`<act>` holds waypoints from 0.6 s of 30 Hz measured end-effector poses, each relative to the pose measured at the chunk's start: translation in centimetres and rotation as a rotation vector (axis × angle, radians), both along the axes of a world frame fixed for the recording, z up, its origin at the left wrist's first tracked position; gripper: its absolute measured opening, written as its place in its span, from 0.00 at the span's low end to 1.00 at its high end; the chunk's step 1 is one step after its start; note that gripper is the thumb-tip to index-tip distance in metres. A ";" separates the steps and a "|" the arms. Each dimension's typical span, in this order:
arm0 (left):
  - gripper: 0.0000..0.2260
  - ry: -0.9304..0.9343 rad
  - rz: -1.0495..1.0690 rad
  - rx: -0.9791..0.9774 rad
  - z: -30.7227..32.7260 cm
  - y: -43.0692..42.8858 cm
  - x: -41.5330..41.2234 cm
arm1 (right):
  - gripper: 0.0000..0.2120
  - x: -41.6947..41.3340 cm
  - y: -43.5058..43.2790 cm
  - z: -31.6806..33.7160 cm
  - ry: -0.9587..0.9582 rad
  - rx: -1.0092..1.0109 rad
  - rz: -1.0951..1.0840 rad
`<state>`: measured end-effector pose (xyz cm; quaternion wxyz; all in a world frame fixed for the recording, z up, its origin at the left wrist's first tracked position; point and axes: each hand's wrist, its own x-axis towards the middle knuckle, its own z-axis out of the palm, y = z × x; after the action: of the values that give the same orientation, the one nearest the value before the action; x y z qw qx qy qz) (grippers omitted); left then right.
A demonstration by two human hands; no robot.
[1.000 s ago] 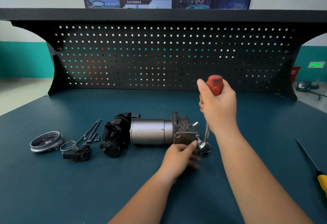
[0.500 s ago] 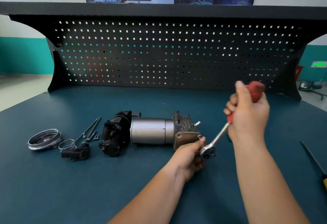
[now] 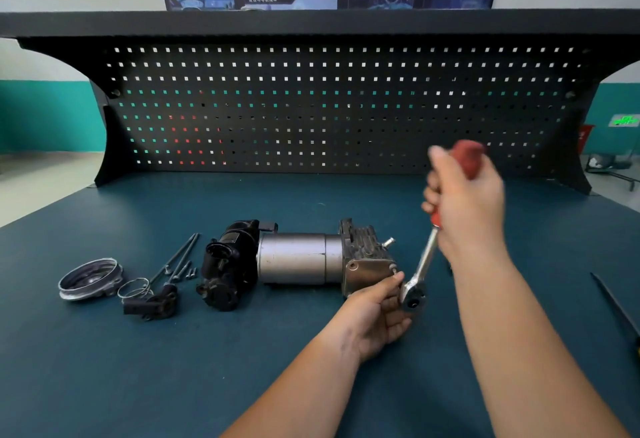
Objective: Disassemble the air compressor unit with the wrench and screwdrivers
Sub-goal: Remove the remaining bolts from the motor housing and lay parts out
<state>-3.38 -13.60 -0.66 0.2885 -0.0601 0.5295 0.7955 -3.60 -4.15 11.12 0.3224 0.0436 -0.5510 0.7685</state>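
Teal bench mat point(image 3: 104, 368), black pegboard point(image 3: 311, 108) behind. Fingers of your left hand point(image 3: 375, 316) pinch the head of the red-handled chrome ratchet wrench point(image 3: 424, 264), steadying it on an end-plate bolt point(image 3: 393, 268). Your right hand point(image 3: 464, 202) wraps the handle for leverage. The silver-and-black air compressor unit point(image 3: 298, 257) lies sideways mid-mat, loose long bolts point(image 3: 176, 257) parked left.

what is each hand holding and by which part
Right hand grips the ratchet wrench by its red handle. Left hand pinches the same wrench at its metal head, beside the end plate of the air compressor.
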 end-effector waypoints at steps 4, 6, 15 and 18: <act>0.06 -0.004 0.008 0.027 -0.1 0.1 -0.3 | 0.08 -0.4 -5.2 0.5 0.024 0.664 -0.010; 0.08 -0.014 -0.012 0.052 -0.2 0.0 -0.4 | 0.06 -0.5 -7.0 -0.2 0.033 0.820 0.022; 0.08 0.018 0.027 0.055 -0.6 0.4 -0.8 | 0.09 0.5 -3.0 -0.1 0.037 0.346 -0.021; 0.17 0.034 0.017 0.056 -0.9 0.5 -1.0 | 0.10 0.6 1.0 -0.6 0.002 -0.167 -0.010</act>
<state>-4.38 -13.13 -1.59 0.2740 -0.0430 0.5115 0.8133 -2.96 -3.17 10.47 0.3293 0.0144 -0.4848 0.8101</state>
